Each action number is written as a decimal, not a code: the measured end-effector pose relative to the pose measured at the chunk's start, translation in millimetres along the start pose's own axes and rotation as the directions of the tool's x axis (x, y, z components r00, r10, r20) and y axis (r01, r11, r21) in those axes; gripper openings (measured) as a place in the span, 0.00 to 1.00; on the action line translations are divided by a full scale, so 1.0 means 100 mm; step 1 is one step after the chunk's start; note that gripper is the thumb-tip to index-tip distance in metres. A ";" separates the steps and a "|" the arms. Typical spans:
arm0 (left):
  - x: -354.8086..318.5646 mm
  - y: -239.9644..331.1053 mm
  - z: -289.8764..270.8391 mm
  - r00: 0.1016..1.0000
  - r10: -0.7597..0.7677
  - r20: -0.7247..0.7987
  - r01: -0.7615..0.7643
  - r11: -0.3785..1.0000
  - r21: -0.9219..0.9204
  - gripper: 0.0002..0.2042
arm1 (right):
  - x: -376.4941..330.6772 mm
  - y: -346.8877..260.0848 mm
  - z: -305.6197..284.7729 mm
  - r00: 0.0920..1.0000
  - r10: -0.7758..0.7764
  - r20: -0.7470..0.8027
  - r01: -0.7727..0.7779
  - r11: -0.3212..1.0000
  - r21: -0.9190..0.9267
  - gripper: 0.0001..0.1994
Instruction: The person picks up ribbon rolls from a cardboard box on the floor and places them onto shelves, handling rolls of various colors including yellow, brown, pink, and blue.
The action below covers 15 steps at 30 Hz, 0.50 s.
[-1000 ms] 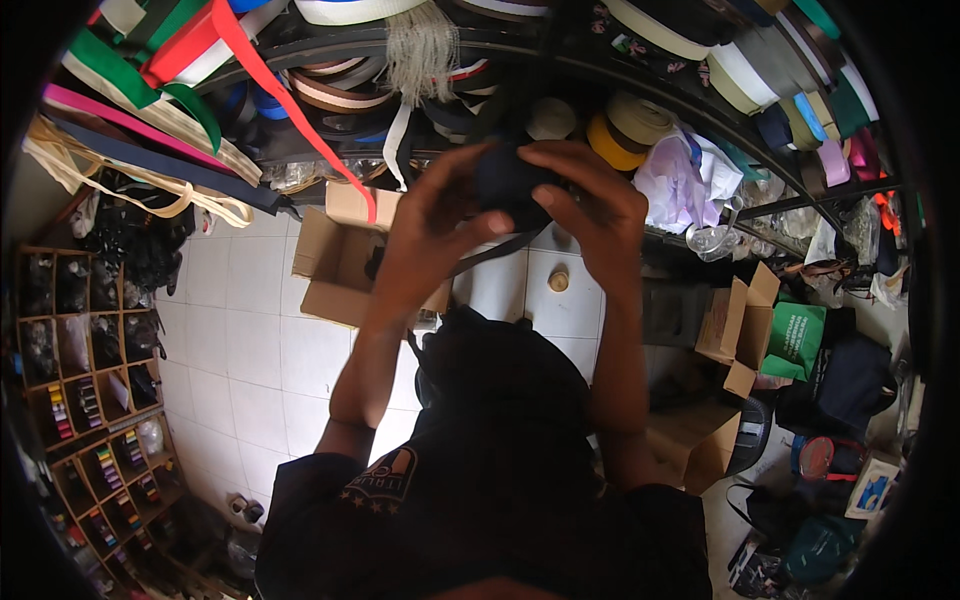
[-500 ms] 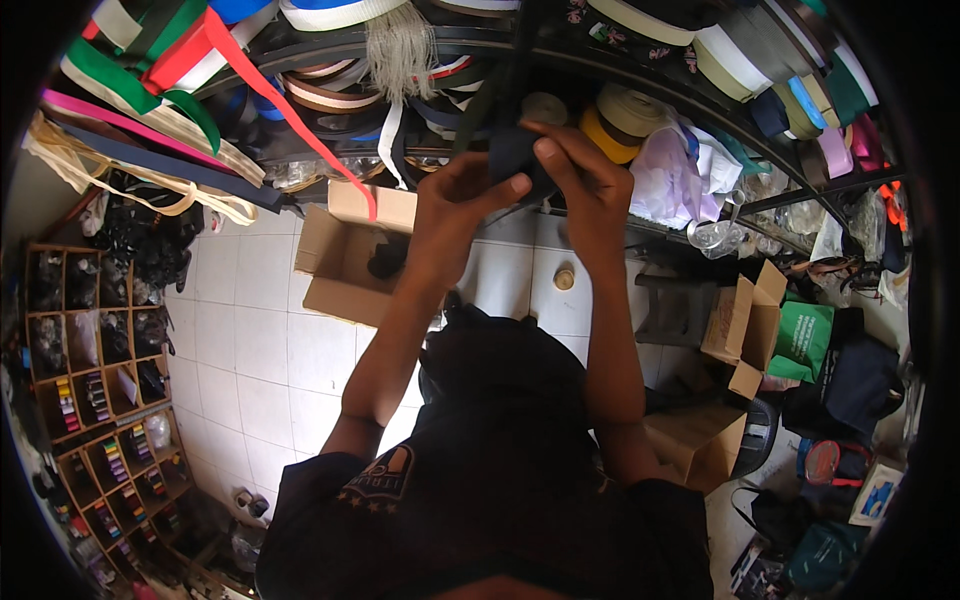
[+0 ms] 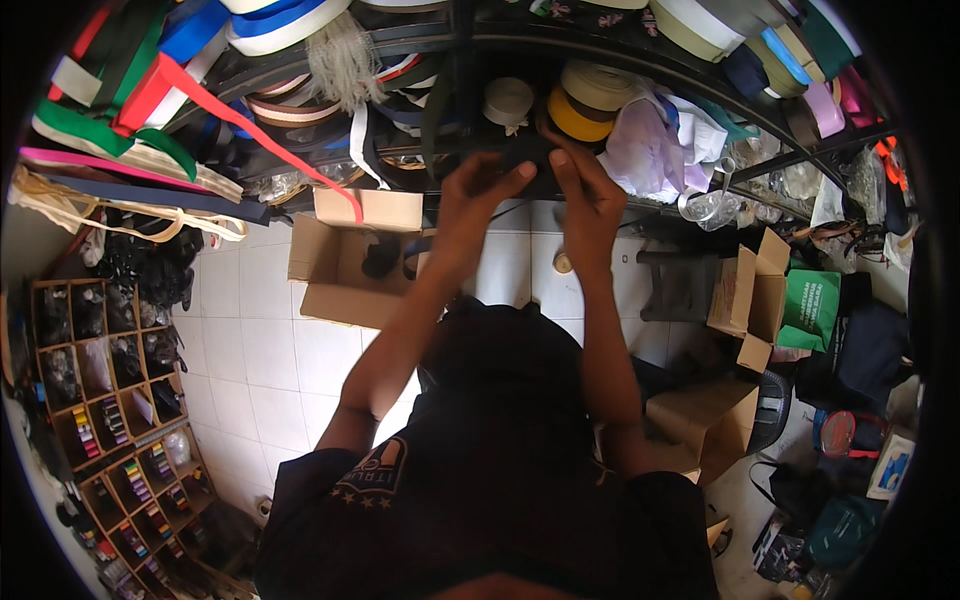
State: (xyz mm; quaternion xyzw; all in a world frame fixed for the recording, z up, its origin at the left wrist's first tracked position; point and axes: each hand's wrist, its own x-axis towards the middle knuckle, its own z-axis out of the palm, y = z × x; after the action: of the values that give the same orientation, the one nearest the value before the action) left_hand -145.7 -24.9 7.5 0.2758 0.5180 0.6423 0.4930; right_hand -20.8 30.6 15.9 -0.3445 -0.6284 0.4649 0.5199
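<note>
Both my hands are raised in front of the lower rack shelf, close together. Between them is a dark band of what looks like strap webbing (image 3: 525,152), hard to make out against the dark shelf behind. My left hand (image 3: 468,200) pinches its left side with the thumb pointing inward. On the other side, my right hand (image 3: 592,195) has its fingers curled round the far edge, thumb on top. A white roll of webbing (image 3: 508,102) sits just beyond my fingers, and a yellow roll (image 3: 577,118) lies to its right.
The rack (image 3: 400,55) is filled with webbing rolls, and a red strap (image 3: 250,125) dangles off it. Below stands an open cardboard box (image 3: 345,308) on the tiled floor. A pigeonhole cabinet (image 3: 105,400) is at left; a dark stool (image 3: 672,285) and more boxes (image 3: 735,290) are at right.
The rack and its rolls have shifted left in view. My hands stay close together at the dark strap, whose flat face now shows less.
</note>
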 end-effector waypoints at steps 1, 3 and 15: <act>0.02 0.05 -0.02 1.000 -0.001 0.003 0.001 1.000 0.004 0.21 | 0.03 -0.06 -0.10 0.996 0.010 0.087 -0.006 0.998 -0.056 0.11; 0.03 0.24 0.05 0.979 -0.050 0.198 0.023 0.990 0.136 0.23 | 0.10 -0.09 -0.27 0.987 0.035 0.156 -0.025 0.998 -0.065 0.11; 0.07 -0.08 0.58 0.997 0.009 -0.075 -0.026 0.975 -0.219 0.22 | -0.09 0.04 -0.39 0.988 0.108 -0.114 -0.092 0.986 0.136 0.18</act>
State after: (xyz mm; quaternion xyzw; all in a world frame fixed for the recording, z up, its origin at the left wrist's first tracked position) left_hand -95.5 3.6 17.1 0.2003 0.4592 0.7097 0.4954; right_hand 18.6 32.1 10.0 -0.3686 -0.5457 0.5088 0.5544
